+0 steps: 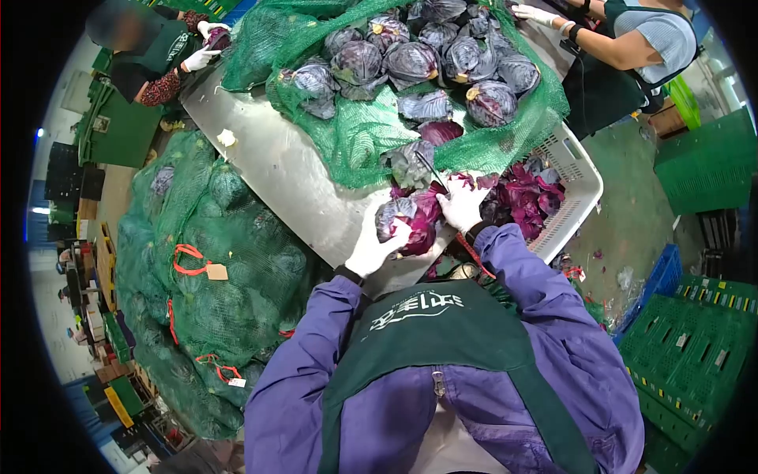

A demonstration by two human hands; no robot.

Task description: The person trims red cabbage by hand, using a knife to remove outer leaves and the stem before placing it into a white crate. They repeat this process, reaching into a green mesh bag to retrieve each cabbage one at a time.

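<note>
My left hand [373,243], in a white glove, is wrapped round the left side of a red cabbage [416,229] near the front edge of the metal table. Some of its purple outer leaves stand loose on the right. My right hand [463,204], gloved too, is closed at those leaves, and a thin dark knife [429,167] sticks out of it toward the upper left. Just beyond, a loose outer leaf [410,164] lies at the edge of the green net [347,146]. Several whole red cabbages [410,63] are heaped on that net.
A white crate [580,178] with torn purple leaves [525,197] stands right of the metal table [260,174]. Full net sacks [237,292] are piled at left. Two co-workers stand across the table, one holding a cabbage [218,38]. Green crates [687,347] are at lower right.
</note>
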